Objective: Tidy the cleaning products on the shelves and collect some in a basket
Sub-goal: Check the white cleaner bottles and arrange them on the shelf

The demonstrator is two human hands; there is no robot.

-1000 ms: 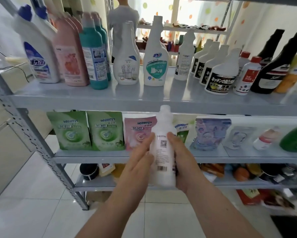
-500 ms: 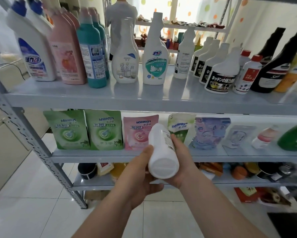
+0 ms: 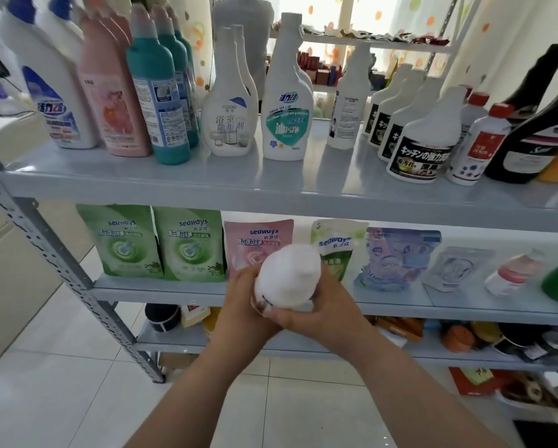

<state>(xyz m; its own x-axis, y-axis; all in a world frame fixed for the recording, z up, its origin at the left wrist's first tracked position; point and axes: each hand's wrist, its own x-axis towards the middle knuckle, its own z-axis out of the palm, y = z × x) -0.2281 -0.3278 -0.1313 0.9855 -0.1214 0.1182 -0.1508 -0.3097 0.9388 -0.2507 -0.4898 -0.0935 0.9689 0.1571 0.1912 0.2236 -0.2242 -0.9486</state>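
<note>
Both hands meet at the centre of the frame around a white bottle (image 3: 287, 279). The left hand (image 3: 243, 305) curls against its left side, and the right hand (image 3: 323, 313) wraps under and around its lower part. The bottle is gripped from two sides and held in the air in front of the middle shelf (image 3: 161, 291), resting on nothing. It is tipped toward the camera and blurred, so which end faces forward cannot be told and no label can be read.

The step in hand looks like checking or turning this one bottle before deciding where it belongs. No basket is in view, so if the bottle is meant for collecting, the basket has to be found first.

If it is meant for shelving, the top shelf (image 3: 206, 185) across the upper half of the frame carries the standing bottles. Bare shelf shows right of centre, between the green-label spray bottle (image 3: 285, 124) and the black-label bottles (image 3: 416, 153). That move calls for righting the bottle, passing it to one hand and lifting it clear of the shelf edge. It must then be set down without nudging its tall, narrow neighbours, which would probably topple easily.
</note>
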